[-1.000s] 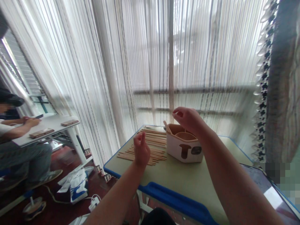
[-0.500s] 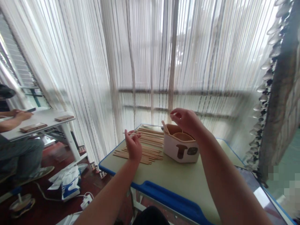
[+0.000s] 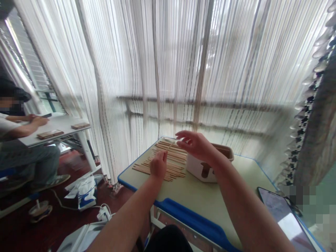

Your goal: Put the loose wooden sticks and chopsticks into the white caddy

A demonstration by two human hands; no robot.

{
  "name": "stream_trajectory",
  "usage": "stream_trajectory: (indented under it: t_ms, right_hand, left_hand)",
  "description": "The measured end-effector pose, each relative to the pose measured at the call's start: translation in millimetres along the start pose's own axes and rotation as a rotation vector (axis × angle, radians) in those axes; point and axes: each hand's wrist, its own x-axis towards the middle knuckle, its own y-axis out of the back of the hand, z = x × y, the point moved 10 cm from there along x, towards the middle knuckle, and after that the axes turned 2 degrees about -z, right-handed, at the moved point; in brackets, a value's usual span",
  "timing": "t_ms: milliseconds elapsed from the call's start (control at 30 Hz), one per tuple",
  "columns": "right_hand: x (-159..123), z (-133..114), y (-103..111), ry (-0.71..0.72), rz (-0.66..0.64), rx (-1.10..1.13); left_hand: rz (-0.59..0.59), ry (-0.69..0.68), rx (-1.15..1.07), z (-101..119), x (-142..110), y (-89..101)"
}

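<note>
My left hand [image 3: 159, 164] is closed, pinching a thin wooden chopstick [image 3: 170, 146] that points up and to the right. My right hand [image 3: 195, 144] hovers just past its upper end, fingers apart, with nothing visible in them. Under and around my left hand, several more wooden chopsticks [image 3: 174, 169] lie side by side in rows on the pale desk [image 3: 194, 196]. A white container [image 3: 194, 168] with a brown inside stands right of the rows, partly hidden by my right hand and forearm.
A tablet [image 3: 282, 213] lies at the desk's right side. Blue edging [image 3: 191, 218] runs along the front. Sheer curtains [image 3: 173, 70] hang behind. At left, another person's hands [image 3: 38, 120] rest over a white table [image 3: 59, 122]. Bags [image 3: 86, 192] and cables lie on the floor.
My right hand has moved left and down from above the container toward the chopsticks. My left hand has turned, so its chopstick now slants up to the right. The view has shifted slightly left.
</note>
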Motion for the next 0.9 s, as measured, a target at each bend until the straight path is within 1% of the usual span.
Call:
stream_trajectory:
  t_ms: [100, 133, 200, 333, 400, 433, 467, 533, 633, 700, 767, 800, 833, 867, 900]
  right_hand:
    - [1.6, 2.6, 6.5, -0.004, 0.114, -0.004]
    - [1.3, 3.2, 8.0, -0.001, 0.126, -0.003]
    - [0.1, 4.0, 7.8, -0.003, 0.096, 0.010]
    - [-3.5, 2.8, 3.9, -0.031, -0.034, 0.041]
    - [-3.8, 1.3, 8.7, -0.036, -0.035, 0.035]
    - [-3.7, 1.4, 13.9, -0.037, -0.012, 0.029]
    - [-3.7, 2.4, 21.8, -0.042, 0.032, 0.027]
    - [-6.9, 8.2, 46.9, -0.063, 0.190, 0.043]
    - [-25.9, 24.2, 98.3, -0.107, 0.521, 0.073]
    - [-48.6, 37.1, 133.5, -0.143, 0.767, 0.071]
    - [-73.7, 49.1, 162.0, -0.188, 0.987, 0.043]
    - [-83.4, 54.1, 172.0, -0.210, 1.061, 0.025]
    - [-89.5, 58.4, 178.9, -0.230, 1.099, 0.006]
    - [-91.5, 61.8, 183.0, -0.249, 1.100, -0.018]
    - [-89.5, 64.2, 184.1, -0.267, 1.066, -0.050]
  left_hand:
    - [-0.040, -0.023, 0.050, 4.1, -0.7, -1.2]
    - [-0.058, -0.028, 0.068, 5.1, -0.9, -2.7]
    - [-0.096, -0.035, 0.103, 7.1, -1.4, -6.5]
    - [-0.145, -0.042, 0.144, 10.0, -2.4, -12.5]
    - [-0.153, -0.062, 0.125, 12.6, -2.5, -13.1]
    - [-0.152, -0.079, 0.101, 14.5, -2.6, -12.8]
    - [-0.147, -0.094, 0.072, 16.2, -2.7, -11.9]
    - [-0.131, -0.106, 0.014, 17.7, -2.7, -9.5]
    - [-0.110, -0.095, -0.028, 16.1, -2.0, -8.1]
    - [-0.115, -0.120, -0.040, 18.2, -1.6, -10.4]
    - [-0.128, -0.156, -0.060, 21.8, -1.4, -14.2]
    - [-0.132, -0.165, -0.068, 22.8, -1.3, -15.9]
    - [-0.134, -0.166, -0.073, 23.1, -1.2, -17.5]
    - [-0.134, -0.163, -0.077, 22.8, -1.1, -18.7]
    - [-0.132, -0.158, -0.079, 22.4, -1.1, -19.6]
